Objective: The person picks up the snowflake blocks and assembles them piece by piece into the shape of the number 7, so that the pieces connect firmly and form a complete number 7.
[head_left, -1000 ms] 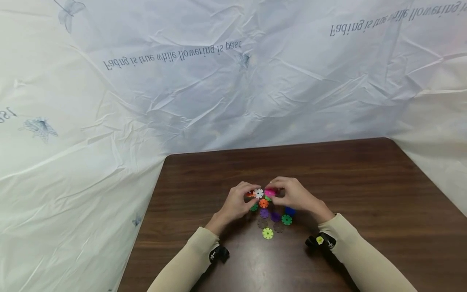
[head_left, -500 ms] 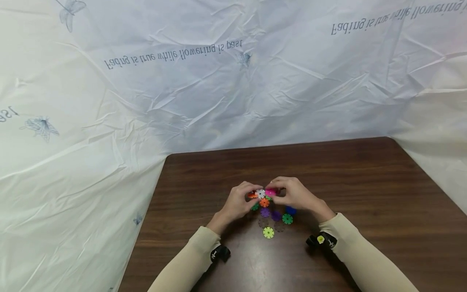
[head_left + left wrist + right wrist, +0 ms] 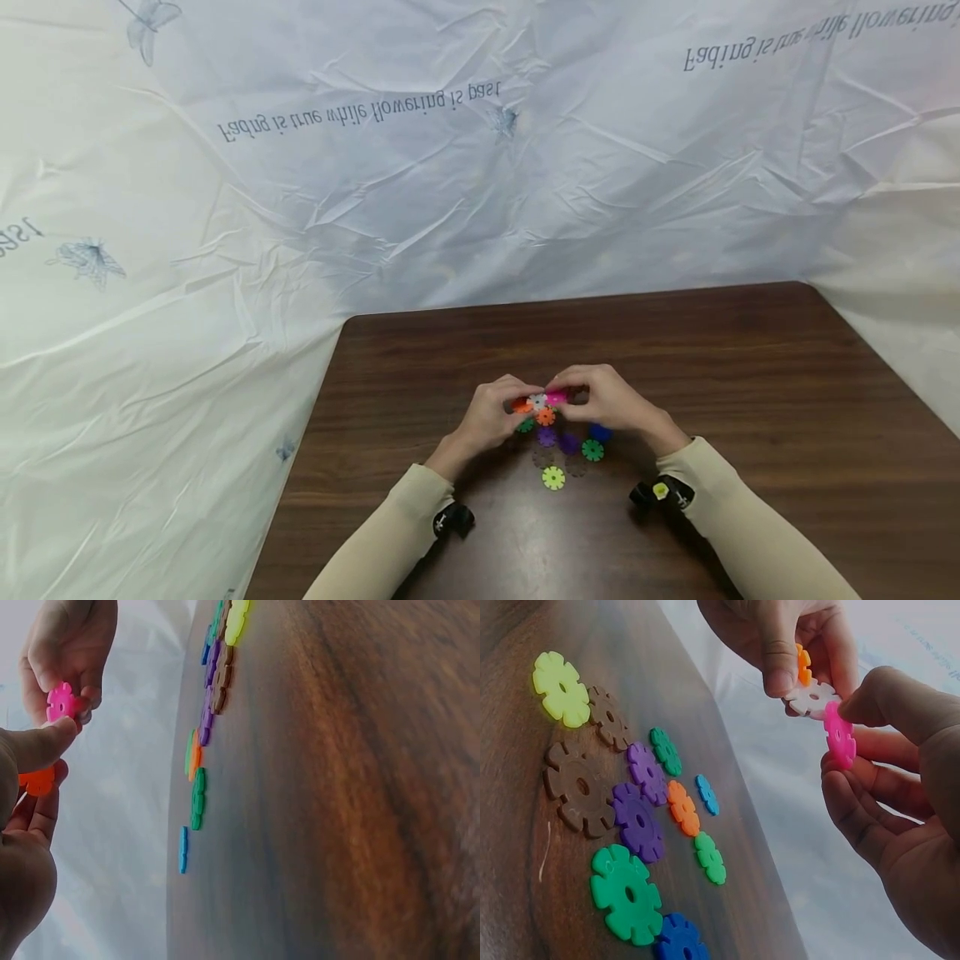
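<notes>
My left hand [image 3: 483, 421] pinches a white notched interlocking disc [image 3: 812, 698], with an orange disc [image 3: 803, 665] standing against it near the thumb. Between the thumb and fingers of my right hand [image 3: 603, 402] is a pink interlocking disc [image 3: 840, 735]. The pink disc's edge meets the white one's edge in the right wrist view, the two at an angle to each other. Both hands are raised above the loose discs. In the left wrist view the left thumb reaches the pink disc [image 3: 61, 703] and hides the white one, while the orange disc [image 3: 37, 782] shows below.
Loose discs lie on the dark wooden table [image 3: 420, 350]: yellow [image 3: 561, 688], two brown, two purple, dark green [image 3: 626, 894], blue [image 3: 681, 941], orange [image 3: 683, 808], light green [image 3: 709, 858] and light blue [image 3: 706, 795] among them. White printed sheeting [image 3: 420, 192] hangs behind the table.
The white disc has come closer to the pink one and is more tilted, with the left fingertips nearer the right ones. The loose discs have stayed in place; the head view has shifted slightly.
</notes>
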A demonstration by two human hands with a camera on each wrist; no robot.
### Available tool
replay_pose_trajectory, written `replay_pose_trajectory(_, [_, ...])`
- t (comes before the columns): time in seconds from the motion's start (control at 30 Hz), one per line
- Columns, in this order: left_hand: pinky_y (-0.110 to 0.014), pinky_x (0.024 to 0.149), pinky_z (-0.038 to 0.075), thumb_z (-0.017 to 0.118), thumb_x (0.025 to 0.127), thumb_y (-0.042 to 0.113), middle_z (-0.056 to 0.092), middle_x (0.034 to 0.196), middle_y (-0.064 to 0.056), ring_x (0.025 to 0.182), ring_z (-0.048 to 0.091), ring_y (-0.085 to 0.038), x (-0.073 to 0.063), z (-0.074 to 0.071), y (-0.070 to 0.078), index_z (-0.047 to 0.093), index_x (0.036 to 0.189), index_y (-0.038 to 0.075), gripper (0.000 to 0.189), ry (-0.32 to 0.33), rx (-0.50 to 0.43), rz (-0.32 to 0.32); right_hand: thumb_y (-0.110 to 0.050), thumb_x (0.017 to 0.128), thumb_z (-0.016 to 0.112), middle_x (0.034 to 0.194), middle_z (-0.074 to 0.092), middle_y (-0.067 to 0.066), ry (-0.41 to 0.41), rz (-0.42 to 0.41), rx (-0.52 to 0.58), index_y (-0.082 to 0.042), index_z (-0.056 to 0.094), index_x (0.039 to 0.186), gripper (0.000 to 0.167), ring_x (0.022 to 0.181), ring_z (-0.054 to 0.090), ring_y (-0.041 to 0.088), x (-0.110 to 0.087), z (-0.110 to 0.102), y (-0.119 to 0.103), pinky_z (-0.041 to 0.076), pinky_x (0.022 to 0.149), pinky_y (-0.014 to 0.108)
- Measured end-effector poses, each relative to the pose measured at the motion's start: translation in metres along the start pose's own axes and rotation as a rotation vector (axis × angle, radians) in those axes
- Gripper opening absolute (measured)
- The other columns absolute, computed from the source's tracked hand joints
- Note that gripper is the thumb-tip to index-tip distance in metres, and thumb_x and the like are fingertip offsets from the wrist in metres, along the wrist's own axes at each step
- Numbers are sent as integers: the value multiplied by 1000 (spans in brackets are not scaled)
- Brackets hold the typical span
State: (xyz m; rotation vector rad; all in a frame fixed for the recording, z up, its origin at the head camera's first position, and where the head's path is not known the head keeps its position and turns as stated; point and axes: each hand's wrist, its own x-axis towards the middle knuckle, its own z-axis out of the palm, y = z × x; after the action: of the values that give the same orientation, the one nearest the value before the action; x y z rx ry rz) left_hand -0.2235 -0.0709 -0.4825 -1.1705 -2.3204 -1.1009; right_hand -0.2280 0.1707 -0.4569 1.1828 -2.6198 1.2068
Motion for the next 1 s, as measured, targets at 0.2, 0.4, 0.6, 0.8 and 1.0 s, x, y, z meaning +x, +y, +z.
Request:
replay_pose_trajectory(0.2, [-17, 78, 54, 77, 84, 9, 72, 96, -5, 89, 66, -12, 1, -1, -1, 74, 110, 8, 27, 14, -31, 52, -15, 85, 74, 103, 72, 1, 10, 26, 40, -14, 71, 111, 25, 81, 65, 5, -1, 0, 0, 58, 68, 30])
replay_pose_trajectory(0.4, [-14, 78, 53, 76, 84, 7, 73, 95, -5, 88, 67, -10, 3, 1, 0, 75, 110, 6, 26, -2, -78, 34, -13, 83, 76, 99, 72, 0, 27, 55, 54, -13, 71, 109, 26, 78, 65, 8, -3, 1, 2, 58, 68, 35])
replay_pose_trajectory(0.6, [-14, 74, 54, 77, 83, 6, 74, 93, -6, 86, 68, -10, 3, 6, 1, 75, 109, 5, 26, 10, -94, 53, -11, 81, 76, 95, 72, -1, 27, 61, 71, -14, 71, 107, 26, 76, 63, 6, -7, 1, 3, 58, 66, 37])
replay_pose_trajectory(0.8, [-21, 71, 57, 78, 82, 3, 74, 92, -8, 84, 69, -13, 5, 8, 2, 75, 109, 4, 27, 18, -98, 71, -13, 82, 76, 95, 72, -1, 43, 52, 87, -14, 71, 107, 25, 77, 63, 5, -8, 3, 6, 57, 66, 35])
replay_pose_trajectory(1.0, [-15, 73, 54, 77, 82, 4, 75, 91, -7, 84, 69, -13, 6, 3, 4, 75, 108, 4, 26, 1, -35, 103, -10, 81, 77, 96, 73, -1, 47, 32, 95, -15, 72, 105, 25, 76, 64, 5, -6, 6, 8, 57, 65, 35])
